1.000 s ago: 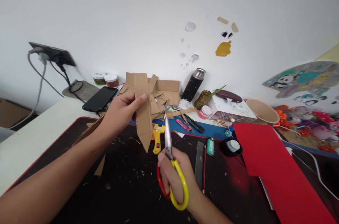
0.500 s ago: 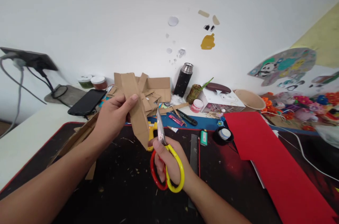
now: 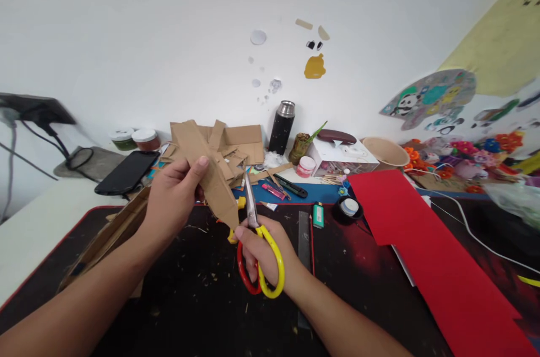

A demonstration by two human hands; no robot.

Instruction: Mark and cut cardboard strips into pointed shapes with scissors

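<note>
My left hand (image 3: 175, 191) pinches a long strip of brown cardboard (image 3: 215, 185), thumb on top, and holds it up at a slant. The strip's lower end is cut to a blunt point. My right hand (image 3: 264, 250) is wrapped round scissors (image 3: 251, 205) with one red and one yellow handle. Their blades look closed and point up and away, to the right of the strip. The strip's lower tip is close to my right thumb; whether they touch I cannot tell. A yellow object (image 3: 241, 203) shows partly behind the strip.
Cardboard scraps (image 3: 242, 143) are piled against the wall beside a black flask (image 3: 282, 129). A ruler (image 3: 304, 256), a green glue bottle (image 3: 318, 215) and a red sheet (image 3: 422, 233) lie to the right. A folded cardboard piece (image 3: 105, 239) lies under my left arm.
The view has turned slightly to the right. The cardboard strip is tilted further to the left, its upper end lower. Both hands keep their hold on the strip and the scissors.
</note>
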